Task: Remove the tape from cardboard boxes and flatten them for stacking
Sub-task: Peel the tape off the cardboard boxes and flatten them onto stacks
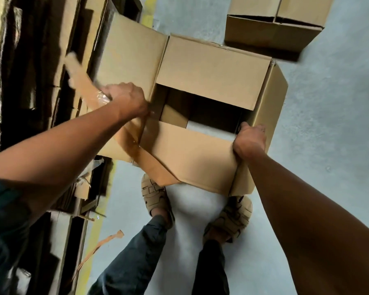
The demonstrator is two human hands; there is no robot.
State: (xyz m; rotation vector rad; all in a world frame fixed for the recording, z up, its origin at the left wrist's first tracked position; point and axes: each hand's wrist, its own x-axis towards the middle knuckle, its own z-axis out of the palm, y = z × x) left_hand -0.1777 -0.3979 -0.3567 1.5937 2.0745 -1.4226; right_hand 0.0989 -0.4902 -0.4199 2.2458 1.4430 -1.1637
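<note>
A brown cardboard box point(211, 77) is held up in front of me with its flaps spread and the grey floor showing through its open inside. My right hand point(250, 140) grips the box's near right corner, fingers curled over the edge. At the box's left side my left hand point(124, 95) holds a strip of brown tape point(84, 79) that trails up and left, blurred with motion. A darker strip of tape point(129, 133) still runs down the left near flap.
Stacks of flattened cardboard point(41, 60) fill the left side behind a yellow floor line. A second opened box point(273, 28) stands on the floor at the upper right. A loose tape strip point(98, 250) lies by the yellow line. My sandalled feet are below the box.
</note>
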